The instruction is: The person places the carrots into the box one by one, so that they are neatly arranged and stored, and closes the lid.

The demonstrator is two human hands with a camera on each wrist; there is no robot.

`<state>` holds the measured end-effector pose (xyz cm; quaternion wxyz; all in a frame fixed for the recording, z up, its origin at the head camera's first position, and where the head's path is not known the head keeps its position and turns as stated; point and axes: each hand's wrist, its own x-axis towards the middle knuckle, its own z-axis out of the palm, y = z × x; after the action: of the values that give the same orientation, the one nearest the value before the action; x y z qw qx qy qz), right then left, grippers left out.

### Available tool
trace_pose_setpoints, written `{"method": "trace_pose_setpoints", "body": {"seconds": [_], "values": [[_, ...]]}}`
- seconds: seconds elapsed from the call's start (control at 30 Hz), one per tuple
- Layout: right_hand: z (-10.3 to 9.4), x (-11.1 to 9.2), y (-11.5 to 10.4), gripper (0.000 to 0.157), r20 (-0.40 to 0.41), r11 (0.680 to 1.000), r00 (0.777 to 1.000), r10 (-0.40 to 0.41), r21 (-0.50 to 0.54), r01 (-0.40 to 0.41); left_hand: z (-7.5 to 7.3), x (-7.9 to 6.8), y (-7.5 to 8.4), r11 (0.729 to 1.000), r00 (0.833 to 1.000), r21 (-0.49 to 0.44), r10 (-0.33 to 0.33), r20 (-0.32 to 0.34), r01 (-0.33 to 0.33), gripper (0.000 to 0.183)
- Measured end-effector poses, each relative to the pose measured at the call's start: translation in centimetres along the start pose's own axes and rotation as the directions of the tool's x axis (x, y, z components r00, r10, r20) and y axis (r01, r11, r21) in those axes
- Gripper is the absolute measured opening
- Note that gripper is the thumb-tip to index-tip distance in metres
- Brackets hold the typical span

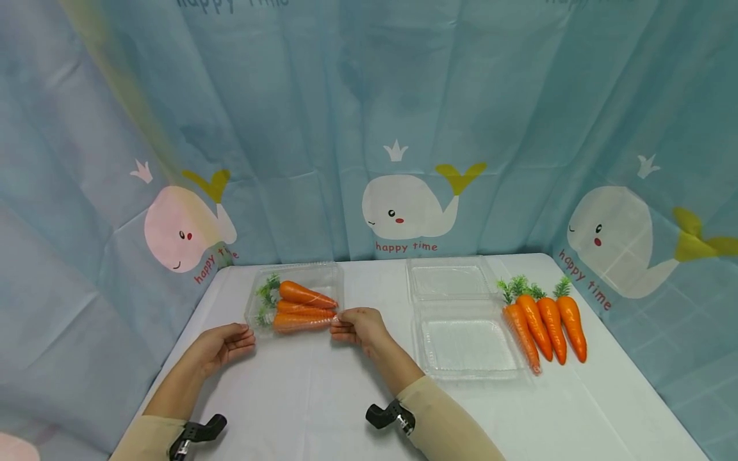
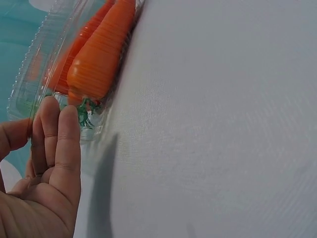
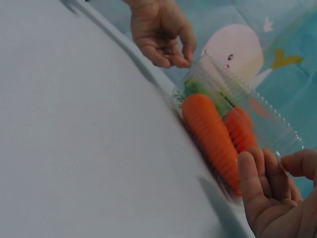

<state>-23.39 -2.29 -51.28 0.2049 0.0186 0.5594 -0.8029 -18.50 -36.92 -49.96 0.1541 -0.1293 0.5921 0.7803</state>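
A clear plastic clamshell box [image 1: 320, 275], its lid down, holds three orange carrots [image 1: 305, 295] with green tops at the table's back left. My left hand [image 1: 221, 346] pinches the near left corner of its rim between thumb and fingers. At the near right corner, my right hand [image 1: 364, 328] pinches the same rim. In the left wrist view, the fingertips meet the box edge [image 2: 34, 74] beside the carrots' leafy ends. The right wrist view shows both hands on the rim, with the carrots [image 3: 210, 134] visible through the clear wall.
Right of the middle, a second clear box [image 1: 423, 339] lies unfolded, its lid toward the back. Several loose carrots [image 1: 550, 323] lie side by side at its right, the nearest one against its edge. Behind the white table [image 1: 323, 397] hangs a blue whale-print curtain [image 1: 311, 211].
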Motion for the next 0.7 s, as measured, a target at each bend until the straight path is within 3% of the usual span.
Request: {"method": "trace_pose_setpoints", "body": {"seconds": [0.27, 0.7], "values": [[0.2, 0.0, 0.2, 0.019, -0.038, 1.0, 0.999, -0.011, -0.011, 0.011, -0.2, 0.0, -0.2, 1.0, 1.0, -0.012, 0.002, 0.012, -0.002, 0.024], [0.1, -1.1, -0.1, 0.021, -0.005, 0.993, 0.999, -0.053, -0.11, 0.052, -0.3, -0.4, 0.2, 1.0, 1.0, 0.03, -0.009, 0.0, 0.009, 0.015]]}}
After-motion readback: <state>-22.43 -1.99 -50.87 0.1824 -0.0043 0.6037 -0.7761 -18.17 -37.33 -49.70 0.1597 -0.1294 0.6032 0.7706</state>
